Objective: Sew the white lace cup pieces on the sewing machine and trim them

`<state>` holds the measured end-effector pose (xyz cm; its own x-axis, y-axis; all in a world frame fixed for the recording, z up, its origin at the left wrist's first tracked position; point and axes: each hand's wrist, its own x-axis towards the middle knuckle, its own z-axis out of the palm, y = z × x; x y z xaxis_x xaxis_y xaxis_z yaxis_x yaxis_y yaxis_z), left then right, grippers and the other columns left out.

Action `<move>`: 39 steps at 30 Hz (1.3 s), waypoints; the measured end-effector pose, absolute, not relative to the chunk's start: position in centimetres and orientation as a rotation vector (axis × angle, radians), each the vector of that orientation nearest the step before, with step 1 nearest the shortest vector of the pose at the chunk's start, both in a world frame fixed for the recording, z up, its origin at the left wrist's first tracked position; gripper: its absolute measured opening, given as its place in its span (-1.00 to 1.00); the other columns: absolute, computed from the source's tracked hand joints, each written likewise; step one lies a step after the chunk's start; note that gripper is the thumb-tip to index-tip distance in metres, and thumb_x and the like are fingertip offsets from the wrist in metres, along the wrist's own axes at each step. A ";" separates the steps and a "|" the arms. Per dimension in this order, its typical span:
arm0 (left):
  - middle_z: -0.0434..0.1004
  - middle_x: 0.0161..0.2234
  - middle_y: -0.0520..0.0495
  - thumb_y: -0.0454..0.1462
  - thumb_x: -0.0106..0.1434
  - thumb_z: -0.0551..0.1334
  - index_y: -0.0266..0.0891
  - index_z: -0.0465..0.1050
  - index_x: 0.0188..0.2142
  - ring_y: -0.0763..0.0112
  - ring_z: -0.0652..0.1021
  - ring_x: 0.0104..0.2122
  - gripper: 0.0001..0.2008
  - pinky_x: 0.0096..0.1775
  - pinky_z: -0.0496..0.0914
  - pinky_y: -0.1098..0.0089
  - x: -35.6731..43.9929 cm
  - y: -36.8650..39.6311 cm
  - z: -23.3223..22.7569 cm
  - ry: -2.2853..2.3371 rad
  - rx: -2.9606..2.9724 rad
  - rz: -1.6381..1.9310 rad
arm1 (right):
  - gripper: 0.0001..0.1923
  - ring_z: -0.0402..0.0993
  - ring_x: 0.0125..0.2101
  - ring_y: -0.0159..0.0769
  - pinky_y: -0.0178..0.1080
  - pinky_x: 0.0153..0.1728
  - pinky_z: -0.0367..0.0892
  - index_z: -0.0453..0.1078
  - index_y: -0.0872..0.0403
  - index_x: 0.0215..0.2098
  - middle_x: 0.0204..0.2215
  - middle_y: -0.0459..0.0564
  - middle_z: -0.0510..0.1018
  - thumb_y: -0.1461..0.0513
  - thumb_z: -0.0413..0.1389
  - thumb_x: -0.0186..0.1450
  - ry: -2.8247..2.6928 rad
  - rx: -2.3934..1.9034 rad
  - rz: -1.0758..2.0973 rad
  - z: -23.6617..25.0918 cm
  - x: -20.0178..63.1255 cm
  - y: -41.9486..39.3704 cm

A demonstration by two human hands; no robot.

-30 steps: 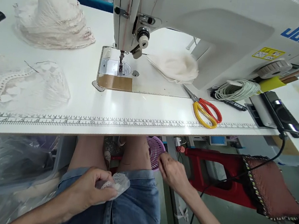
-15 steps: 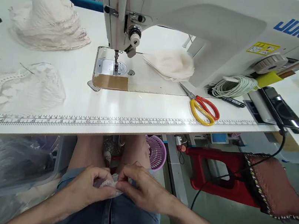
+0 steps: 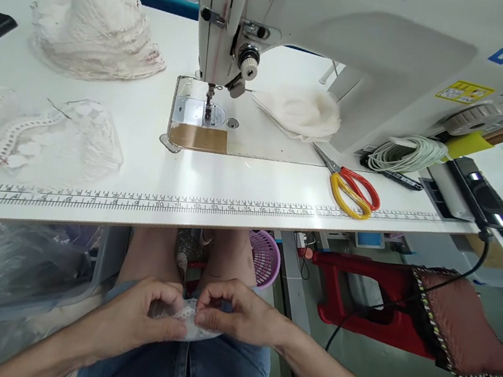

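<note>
A small piece of white lace (image 3: 193, 325) is held over the lap, below the near edge of the desk (image 3: 243, 181), and is pinched between both hands. It is judged to be very light, limp and without stiffness of its own, so that it sags wherever it is unsupported; its open weave is likely to snag or fray if pulled hard, and it is best taken at its edge with fingertip pressure only. The left hand (image 3: 138, 316) is closed to a narrow pinch, thumb against forefinger, on the left side of the lace. The right hand (image 3: 237, 315) is likewise closed narrowly, its fingertips gripping the upper right edge, just beside those of the left. On the desk, stacks of similar lace pieces (image 3: 98, 27) lie towards the far left corner, and scissors (image 3: 350, 187) rest near the near edge to the right, well apart from the hands.
</note>
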<state>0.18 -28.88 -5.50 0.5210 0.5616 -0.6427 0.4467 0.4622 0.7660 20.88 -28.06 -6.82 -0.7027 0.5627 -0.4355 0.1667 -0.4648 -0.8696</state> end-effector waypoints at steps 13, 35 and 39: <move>0.28 -0.49 0.12 -0.17 0.07 0.33 -0.26 0.44 -0.53 0.48 0.33 -0.45 -0.79 -0.38 0.14 0.52 -3.1 -27.9 -6.4 0.968 1.261 -0.031 | -0.63 0.17 -0.53 -0.51 -0.40 -0.47 0.10 0.34 0.17 -0.43 -0.55 -0.16 0.33 0.01 0.21 0.13 -1.216 -1.011 2.360 -7.8 21.4 -27.9; 0.20 -0.48 0.10 -0.11 0.08 0.31 -0.25 0.51 -0.44 0.47 0.23 -0.46 -0.77 -0.41 0.08 0.49 -1.7 -28.0 -6.6 0.847 1.032 0.173 | -0.63 0.20 -0.43 -0.46 -0.38 -0.41 0.10 0.34 0.17 -0.41 -0.45 -0.11 0.34 0.02 0.23 0.11 -1.093 -0.937 2.350 -8.6 20.9 -28.3; 0.22 -0.48 0.09 -0.08 0.09 0.30 -0.27 0.48 -0.50 0.46 0.25 -0.45 -0.73 -0.39 0.10 0.47 -1.2 -28.0 -6.5 0.893 1.030 0.165 | -0.62 0.20 -0.45 -0.47 -0.38 -0.43 0.10 0.34 0.16 -0.42 -0.47 -0.13 0.33 0.00 0.23 0.10 -1.115 -0.952 2.343 -8.6 20.8 -28.2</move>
